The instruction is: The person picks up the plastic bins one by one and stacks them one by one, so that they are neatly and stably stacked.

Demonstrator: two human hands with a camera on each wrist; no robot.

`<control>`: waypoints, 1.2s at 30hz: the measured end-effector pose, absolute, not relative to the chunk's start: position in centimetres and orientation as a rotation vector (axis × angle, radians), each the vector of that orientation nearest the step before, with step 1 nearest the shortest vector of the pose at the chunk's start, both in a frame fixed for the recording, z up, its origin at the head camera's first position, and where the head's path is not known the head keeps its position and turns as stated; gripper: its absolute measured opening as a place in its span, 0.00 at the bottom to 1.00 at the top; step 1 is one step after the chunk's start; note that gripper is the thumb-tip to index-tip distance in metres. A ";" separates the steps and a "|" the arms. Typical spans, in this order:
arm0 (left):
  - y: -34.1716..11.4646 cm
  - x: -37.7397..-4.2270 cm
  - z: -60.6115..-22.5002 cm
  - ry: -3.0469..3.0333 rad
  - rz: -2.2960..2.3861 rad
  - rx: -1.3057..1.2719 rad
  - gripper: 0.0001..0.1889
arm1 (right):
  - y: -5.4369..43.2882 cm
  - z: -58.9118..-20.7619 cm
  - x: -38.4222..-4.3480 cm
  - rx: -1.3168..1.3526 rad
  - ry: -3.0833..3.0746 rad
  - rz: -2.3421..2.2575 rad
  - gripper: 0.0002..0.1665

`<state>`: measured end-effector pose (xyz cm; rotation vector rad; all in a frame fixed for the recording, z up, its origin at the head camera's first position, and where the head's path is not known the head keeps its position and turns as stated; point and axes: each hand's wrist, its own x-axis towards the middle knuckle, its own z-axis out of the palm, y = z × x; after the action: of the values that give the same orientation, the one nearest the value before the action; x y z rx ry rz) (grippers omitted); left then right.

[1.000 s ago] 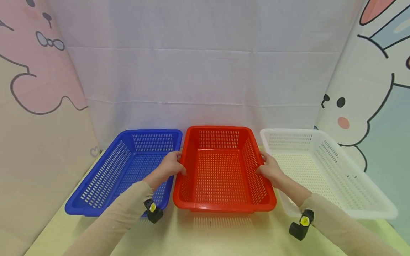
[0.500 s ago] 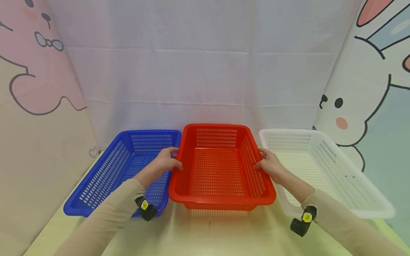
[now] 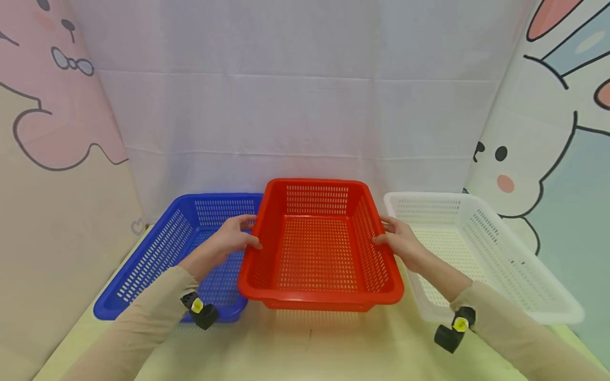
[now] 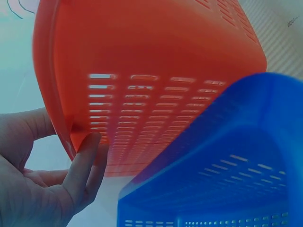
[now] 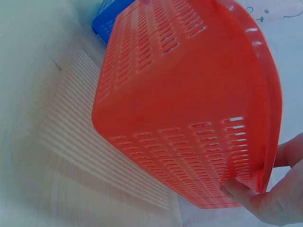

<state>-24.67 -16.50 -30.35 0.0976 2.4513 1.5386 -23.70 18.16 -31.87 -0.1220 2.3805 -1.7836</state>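
A red slotted plastic basket [image 3: 316, 254], with nothing inside, is held between both hands above the table. My left hand [image 3: 231, 236] grips its left rim, thumb over the rim; in the left wrist view the fingers [image 4: 86, 163] press the outer wall from below. At the right rim my right hand [image 3: 402, 244] holds on the same way, its fingers [image 5: 239, 190] against the outer side wall. The blue basket [image 3: 154, 267] sits on the table at left, partly behind the left forearm and the red basket. To the right stands a white basket [image 3: 514, 264].
The pale yellow-green table [image 3: 305, 349] shows the red basket's slotted shadow. A white cloth wall [image 3: 305, 106] rises close behind the baskets. Cartoon-printed panels [image 3: 548, 159] flank both sides.
The red basket has risen off the table and shifted left with both hands, now overlapping the blue basket's right edge in view. The blue and white baskets stay in place.
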 end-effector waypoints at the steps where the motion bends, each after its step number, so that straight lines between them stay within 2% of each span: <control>1: -16.7 -24.6 -30.2 2.453 1.536 0.106 0.39 | 18.1 -31.8 -23.7 -0.125 2.373 -1.792 0.38; 13: -19.0 -24.2 -28.8 2.468 1.536 0.202 0.41 | 16.9 -30.3 -23.5 -0.164 2.364 -1.849 0.38; 36: -21.6 -24.2 -26.4 2.548 1.516 0.284 0.40 | 16.0 -27.7 -23.2 -0.226 2.269 -1.997 0.41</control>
<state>-24.18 -21.62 -26.38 0.2839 2.5478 1.5158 -23.25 15.96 -27.75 -0.2259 2.2692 -1.9967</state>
